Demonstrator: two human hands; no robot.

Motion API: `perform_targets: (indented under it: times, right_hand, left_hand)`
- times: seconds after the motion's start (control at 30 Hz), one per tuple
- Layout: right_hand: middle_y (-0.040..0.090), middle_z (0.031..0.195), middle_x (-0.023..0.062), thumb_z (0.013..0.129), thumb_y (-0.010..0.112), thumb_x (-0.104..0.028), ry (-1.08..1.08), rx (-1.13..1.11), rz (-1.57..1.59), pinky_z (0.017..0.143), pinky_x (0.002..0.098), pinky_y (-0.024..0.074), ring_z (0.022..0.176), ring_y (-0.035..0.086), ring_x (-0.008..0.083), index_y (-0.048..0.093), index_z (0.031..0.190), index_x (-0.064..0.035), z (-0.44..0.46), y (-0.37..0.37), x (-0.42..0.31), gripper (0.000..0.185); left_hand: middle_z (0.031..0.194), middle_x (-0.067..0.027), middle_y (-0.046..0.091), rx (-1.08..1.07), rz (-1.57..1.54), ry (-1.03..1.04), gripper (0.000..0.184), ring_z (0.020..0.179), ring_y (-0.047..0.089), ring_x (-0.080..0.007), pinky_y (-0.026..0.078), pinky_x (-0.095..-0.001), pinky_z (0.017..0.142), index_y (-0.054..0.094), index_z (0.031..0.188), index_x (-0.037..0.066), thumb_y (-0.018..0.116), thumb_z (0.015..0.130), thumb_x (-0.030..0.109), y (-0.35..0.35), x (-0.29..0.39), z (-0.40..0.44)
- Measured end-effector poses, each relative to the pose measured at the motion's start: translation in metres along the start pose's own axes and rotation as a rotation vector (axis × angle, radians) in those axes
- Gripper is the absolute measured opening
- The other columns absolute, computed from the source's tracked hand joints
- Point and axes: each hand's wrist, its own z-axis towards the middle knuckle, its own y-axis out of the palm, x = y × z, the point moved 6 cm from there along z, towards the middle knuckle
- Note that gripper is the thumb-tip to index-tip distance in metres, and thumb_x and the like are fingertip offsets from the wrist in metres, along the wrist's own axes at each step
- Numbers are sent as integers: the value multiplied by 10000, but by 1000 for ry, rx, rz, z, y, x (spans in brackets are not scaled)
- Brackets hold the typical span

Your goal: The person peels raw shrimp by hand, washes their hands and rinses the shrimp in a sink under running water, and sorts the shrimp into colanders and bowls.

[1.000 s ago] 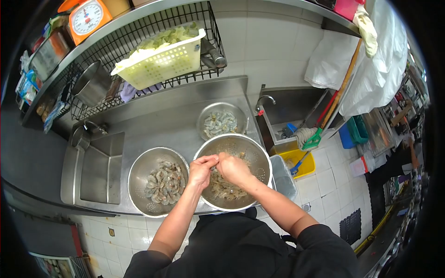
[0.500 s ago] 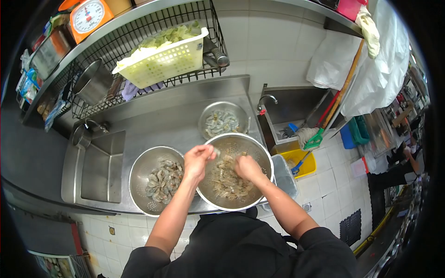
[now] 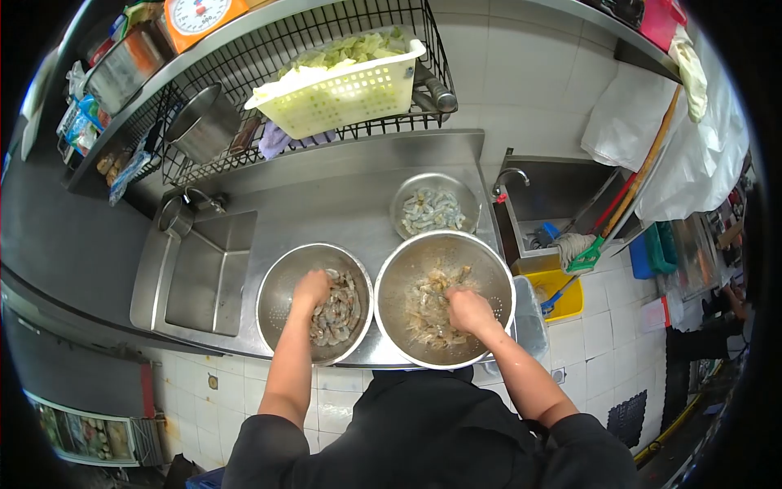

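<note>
My left hand [image 3: 312, 288] is down inside the left colander [image 3: 271, 314], its bunched fingers at the edge of a heap of unpeeled shrimp [image 3: 338, 314]. What those fingers pinch, if anything, is hidden. Over the right colander [image 3: 395, 281] my right hand [image 3: 470, 310] is closed, low above a pile of shrimp shells and heads [image 3: 429, 314]; its fingertips are turned away from me. Behind the right colander stands a metal bowl [image 3: 397, 213] with peeled, pale grey shrimp [image 3: 433, 209].
A steel sink [image 3: 204, 289] lies left on the steel counter [image 3: 314, 212]. Above, a wire rack [image 3: 440, 69] bears a basket of cut greens [image 3: 342, 102] and a steel pot [image 3: 204, 122]. At right are a clear plastic tub [image 3: 529, 322], a yellow mop bucket [image 3: 570, 301] and a second sink [image 3: 544, 196].
My left hand has moved from above the right colander, where it pinched something pale, left into the shrimp colander. My right hand remains over the shells. The whole view has shifted slightly.
</note>
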Motion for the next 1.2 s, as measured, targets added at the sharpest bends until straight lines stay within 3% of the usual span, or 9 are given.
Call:
perform_targets:
  times: [0.37,0.43,0.63,0.73,1.0,1.07,1.1,1.13,1.2]
  right_hand:
    - [632,923,216,818,534,-112,-267,94,76,797,490,505,916,625,388,598,995,4,14,2,-56,221]
    - [617,946,210,830,542,-126,-312,170,125,825,482,495,948,612,376,582,1029,7,10,-7,-68,242]
    - [549,1055,190,877,548,-170,-580,467,146,817,458,448,997,536,342,517,1096,19,6,-52,-111,291]
    - [568,995,217,893,539,-138,-619,440,118,785,471,447,929,559,388,493,1107,54,12,-41,-102,291]
    - [570,840,251,890,517,-147,-421,417,297,700,496,446,769,561,438,476,888,31,17,-17,-57,183]
    - [570,845,253,890,517,-155,-419,400,329,700,497,447,768,560,439,476,890,28,7,-23,-56,187]
    - [571,850,255,891,517,-162,-422,380,361,701,498,448,767,559,441,477,892,24,3,-25,-55,191]
    - [571,850,255,891,517,-162,-420,379,360,701,498,448,767,559,441,477,892,24,1,-23,-52,191]
    - [574,860,254,902,504,-168,-398,342,427,716,499,449,775,560,440,478,895,16,1,-19,-43,186]
  left_hand:
    - [997,-239,653,334,-196,-163,251,910,640,-407,521,-470,833,639,1002,37,605,755,15,-3,-9,-38]
    - [912,-222,654,568,-382,77,218,834,678,-348,555,-420,734,570,993,-1,648,790,3,-32,7,-52]
    - [791,-104,581,84,-1064,211,242,643,653,-144,520,-282,517,422,1028,-18,611,877,-20,-63,118,-72]
    - [704,-76,631,107,-1036,299,87,570,610,-114,484,-271,498,542,975,-20,580,907,22,-56,158,-72]
    - [709,-209,579,501,-686,395,285,628,595,-329,460,-440,616,554,916,-4,449,991,251,-32,211,-65]
    - [698,-75,589,403,-905,420,345,582,559,-147,447,-312,532,540,890,-3,454,1002,312,-15,210,-42]
    - [637,-28,508,-25,-1350,244,314,524,485,-118,396,-276,476,525,871,44,470,1001,325,2,215,-35]
    - [637,-28,508,-26,-1352,245,314,524,485,-118,396,-276,476,525,871,44,470,1001,325,-4,215,-39]
    - [618,5,463,-533,-1792,79,282,502,445,-88,364,-220,457,538,907,70,484,997,332,1,220,-53]
